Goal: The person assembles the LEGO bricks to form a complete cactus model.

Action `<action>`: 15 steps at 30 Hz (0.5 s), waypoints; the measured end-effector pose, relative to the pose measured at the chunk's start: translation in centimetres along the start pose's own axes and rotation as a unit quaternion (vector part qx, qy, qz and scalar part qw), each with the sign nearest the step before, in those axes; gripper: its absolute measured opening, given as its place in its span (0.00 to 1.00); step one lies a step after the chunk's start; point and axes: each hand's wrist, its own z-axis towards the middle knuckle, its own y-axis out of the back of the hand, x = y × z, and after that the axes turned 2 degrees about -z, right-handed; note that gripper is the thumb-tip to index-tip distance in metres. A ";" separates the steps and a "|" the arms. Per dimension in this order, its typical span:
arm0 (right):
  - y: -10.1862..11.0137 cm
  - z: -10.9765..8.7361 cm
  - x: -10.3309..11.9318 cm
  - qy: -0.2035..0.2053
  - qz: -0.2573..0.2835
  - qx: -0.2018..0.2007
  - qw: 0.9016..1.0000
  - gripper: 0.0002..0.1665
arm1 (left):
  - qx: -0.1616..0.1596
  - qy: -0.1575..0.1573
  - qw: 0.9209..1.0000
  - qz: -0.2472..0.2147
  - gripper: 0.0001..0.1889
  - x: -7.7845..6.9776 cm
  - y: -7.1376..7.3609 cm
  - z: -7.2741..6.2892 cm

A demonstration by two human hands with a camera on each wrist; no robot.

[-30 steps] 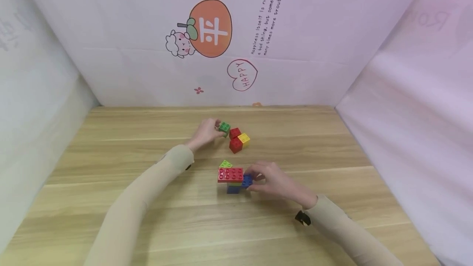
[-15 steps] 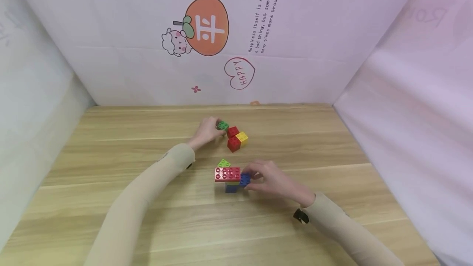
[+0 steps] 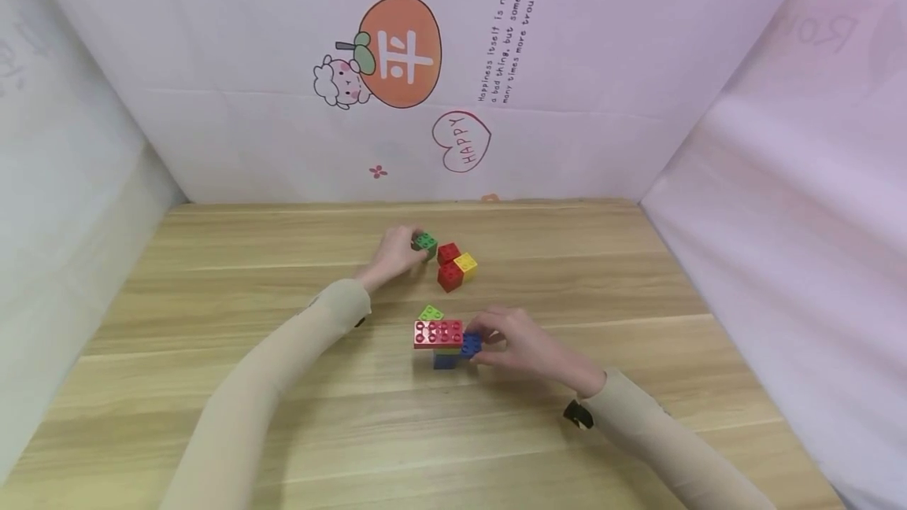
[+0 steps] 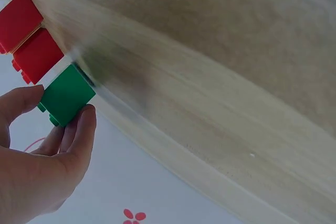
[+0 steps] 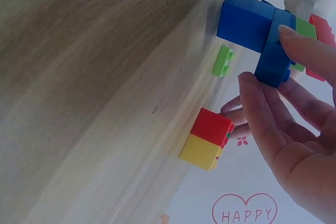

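Observation:
At the back of the table, my left hand (image 3: 394,255) pinches a green building brick (image 4: 68,95) between thumb and fingers. Just beside that brick lie two red bricks (image 3: 449,276) and a yellow brick (image 3: 465,264), grouped together. Closer in, my right hand (image 3: 526,346) pinches the protruding end of a blue brick (image 5: 274,61) in a small stack. A larger blue brick (image 5: 247,20) forms the stack's base, and a lime green brick (image 5: 305,29) sits above the held one. On top is a long red brick (image 3: 438,334).
A lone lime green brick (image 3: 431,313) lies on the wooden table (image 3: 340,431) just behind the stack. White printed cloth (image 3: 269,124) rises along the table's back edge, with more white cloth at both sides.
The green brick has shifted very slightly left, away from the red bricks, with my left hand. My right hand and the stack hold still; the head view has moved a little.

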 end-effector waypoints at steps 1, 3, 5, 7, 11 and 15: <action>0.0 0.0 0.0 -0.001 0.000 0.000 1.000 0.20 | -0.001 0.000 1.000 -0.002 0.25 0.0 0.1 -0.1; 0.0 0.0 0.0 0.000 -0.001 0.000 1.000 0.20 | -0.002 0.000 1.000 -0.007 0.25 -0.2 0.4 -0.4; 0.0 0.0 -0.1 0.001 -0.002 -0.001 1.000 0.20 | -0.002 0.002 1.000 -0.013 0.25 -0.4 0.7 -0.6; 0.0 0.0 -0.1 0.001 0.000 -0.002 1.000 0.20 | -0.002 0.004 1.000 -0.017 0.25 -0.6 1.0 -0.9; 0.0 0.0 -0.1 -0.002 0.004 -0.001 1.000 0.20 | -0.005 0.004 1.000 -0.018 0.25 -0.5 1.3 -1.2; 0.0 0.0 0.0 -0.006 0.005 0.001 1.000 0.20 | -0.008 -0.005 1.000 -0.010 0.25 -0.4 1.6 -1.9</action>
